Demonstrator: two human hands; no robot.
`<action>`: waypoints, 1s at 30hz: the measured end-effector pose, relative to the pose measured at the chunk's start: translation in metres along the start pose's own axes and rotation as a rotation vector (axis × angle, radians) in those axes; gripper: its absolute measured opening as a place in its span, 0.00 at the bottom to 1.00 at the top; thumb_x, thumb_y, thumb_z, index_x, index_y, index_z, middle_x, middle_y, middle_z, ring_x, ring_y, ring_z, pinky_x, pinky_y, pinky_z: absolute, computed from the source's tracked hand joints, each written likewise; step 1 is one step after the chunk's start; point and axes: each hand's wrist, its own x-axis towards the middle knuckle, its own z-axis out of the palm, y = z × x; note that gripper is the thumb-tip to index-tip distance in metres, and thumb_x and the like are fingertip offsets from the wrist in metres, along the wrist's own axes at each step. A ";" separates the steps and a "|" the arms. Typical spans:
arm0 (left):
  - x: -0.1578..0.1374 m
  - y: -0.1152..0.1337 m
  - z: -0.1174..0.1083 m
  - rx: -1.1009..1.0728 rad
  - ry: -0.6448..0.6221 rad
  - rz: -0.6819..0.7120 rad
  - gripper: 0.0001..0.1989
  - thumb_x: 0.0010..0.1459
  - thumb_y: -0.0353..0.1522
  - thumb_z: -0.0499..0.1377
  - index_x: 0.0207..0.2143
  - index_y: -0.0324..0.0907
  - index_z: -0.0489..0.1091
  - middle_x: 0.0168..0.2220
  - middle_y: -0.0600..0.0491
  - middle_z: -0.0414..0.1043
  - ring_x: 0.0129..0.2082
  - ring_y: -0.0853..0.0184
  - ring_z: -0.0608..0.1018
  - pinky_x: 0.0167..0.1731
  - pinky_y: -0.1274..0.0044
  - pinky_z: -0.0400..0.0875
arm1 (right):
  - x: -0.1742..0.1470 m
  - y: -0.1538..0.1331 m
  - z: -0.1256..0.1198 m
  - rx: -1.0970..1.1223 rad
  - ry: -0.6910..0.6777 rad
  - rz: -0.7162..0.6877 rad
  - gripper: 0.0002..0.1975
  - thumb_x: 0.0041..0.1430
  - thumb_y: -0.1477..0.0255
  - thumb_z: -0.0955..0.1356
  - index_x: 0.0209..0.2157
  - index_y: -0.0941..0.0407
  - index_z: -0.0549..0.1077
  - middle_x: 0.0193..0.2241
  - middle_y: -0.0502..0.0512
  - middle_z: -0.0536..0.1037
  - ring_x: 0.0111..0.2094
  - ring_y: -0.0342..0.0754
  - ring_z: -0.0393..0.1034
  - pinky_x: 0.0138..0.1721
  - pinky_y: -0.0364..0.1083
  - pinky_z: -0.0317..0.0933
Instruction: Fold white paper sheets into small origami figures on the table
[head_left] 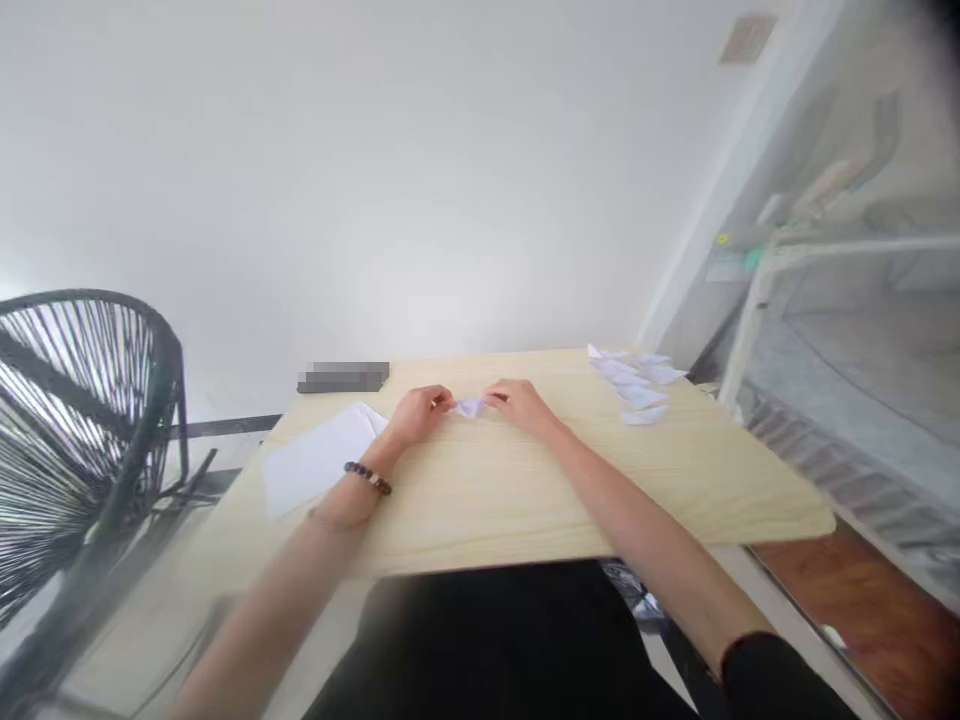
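A small piece of folded white paper point(469, 408) is stretched between my two hands, just above or on the wooden table point(480, 500). My left hand point(421, 414), with a beaded bracelet on its wrist, pinches the left end of the paper. The right end is pinched by my right hand point(520, 404). Fingertips hide both ends of the piece. Left of my left hand lies a stack of white paper sheets point(319, 455). Several folded white paper pieces point(634, 385) are laid out in overlapping rows at the table's far right.
A dark box point(343, 377), partly pixelated, rests at the table's back left corner. To the left stands a dark woven chair point(90, 420). The white wall point(450, 180) rises behind the table. A white metal frame point(750, 320) stands beyond the right edge.
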 end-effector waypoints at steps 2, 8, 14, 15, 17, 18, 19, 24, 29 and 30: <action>0.000 0.002 0.000 0.011 -0.014 0.012 0.12 0.52 0.36 0.50 0.27 0.38 0.68 0.25 0.53 0.71 0.24 0.71 0.70 0.25 0.82 0.60 | 0.000 -0.001 0.002 0.001 -0.009 0.002 0.09 0.54 0.71 0.62 0.27 0.58 0.73 0.27 0.52 0.74 0.28 0.40 0.64 0.31 0.39 0.54; -0.002 0.004 -0.003 -0.010 0.018 -0.034 0.13 0.51 0.39 0.51 0.28 0.40 0.69 0.25 0.54 0.72 0.23 0.72 0.70 0.25 0.82 0.60 | -0.001 0.000 0.001 0.036 0.016 0.072 0.09 0.52 0.69 0.63 0.27 0.58 0.73 0.26 0.52 0.74 0.26 0.40 0.64 0.30 0.39 0.54; -0.003 0.001 -0.002 -0.001 0.081 -0.120 0.14 0.49 0.41 0.52 0.28 0.41 0.69 0.26 0.54 0.71 0.24 0.71 0.71 0.25 0.81 0.62 | -0.002 0.004 -0.003 0.043 0.056 0.173 0.10 0.52 0.68 0.62 0.28 0.57 0.73 0.28 0.51 0.75 0.27 0.40 0.65 0.31 0.39 0.56; -0.003 0.001 -0.002 0.007 0.081 -0.123 0.13 0.49 0.41 0.52 0.28 0.41 0.69 0.26 0.54 0.71 0.24 0.71 0.71 0.25 0.81 0.62 | -0.002 0.004 -0.003 0.047 0.053 0.186 0.10 0.52 0.69 0.62 0.29 0.57 0.73 0.28 0.51 0.75 0.27 0.40 0.65 0.31 0.39 0.56; -0.003 -0.001 -0.002 0.018 0.080 -0.113 0.13 0.49 0.40 0.52 0.28 0.41 0.69 0.26 0.54 0.71 0.25 0.70 0.71 0.26 0.80 0.62 | -0.003 0.004 -0.003 0.052 0.045 0.216 0.11 0.52 0.68 0.62 0.28 0.57 0.74 0.28 0.51 0.75 0.27 0.40 0.66 0.31 0.39 0.56; -0.003 -0.001 -0.002 0.019 0.079 -0.100 0.12 0.49 0.40 0.52 0.28 0.41 0.69 0.27 0.54 0.71 0.26 0.70 0.71 0.26 0.80 0.62 | -0.003 0.003 -0.003 0.055 0.043 0.232 0.11 0.52 0.68 0.62 0.28 0.57 0.74 0.28 0.51 0.75 0.27 0.40 0.66 0.31 0.39 0.57; -0.003 -0.001 -0.002 0.019 0.080 -0.087 0.12 0.49 0.40 0.52 0.29 0.41 0.69 0.28 0.53 0.71 0.27 0.70 0.71 0.26 0.80 0.62 | -0.003 0.003 -0.003 0.057 0.044 0.249 0.11 0.52 0.68 0.62 0.28 0.57 0.74 0.27 0.51 0.76 0.27 0.41 0.66 0.31 0.39 0.57; -0.004 0.000 -0.001 0.004 0.098 -0.036 0.12 0.50 0.39 0.52 0.28 0.41 0.69 0.30 0.53 0.70 0.27 0.70 0.71 0.27 0.80 0.63 | -0.003 0.003 -0.003 0.082 0.065 0.324 0.10 0.50 0.69 0.63 0.27 0.57 0.74 0.25 0.50 0.75 0.27 0.41 0.67 0.31 0.39 0.57; -0.004 0.000 -0.001 0.026 0.095 0.020 0.11 0.51 0.38 0.51 0.28 0.42 0.69 0.30 0.54 0.70 0.28 0.70 0.70 0.29 0.80 0.63 | -0.004 0.002 -0.003 0.109 0.055 0.300 0.10 0.50 0.69 0.62 0.28 0.57 0.74 0.23 0.50 0.75 0.26 0.41 0.66 0.30 0.39 0.57; -0.004 0.001 -0.001 0.035 0.090 0.028 0.11 0.51 0.38 0.51 0.28 0.42 0.69 0.31 0.54 0.70 0.29 0.71 0.70 0.29 0.80 0.63 | -0.003 0.002 -0.002 0.100 0.054 0.284 0.10 0.51 0.70 0.62 0.27 0.57 0.74 0.24 0.50 0.75 0.26 0.41 0.66 0.30 0.39 0.57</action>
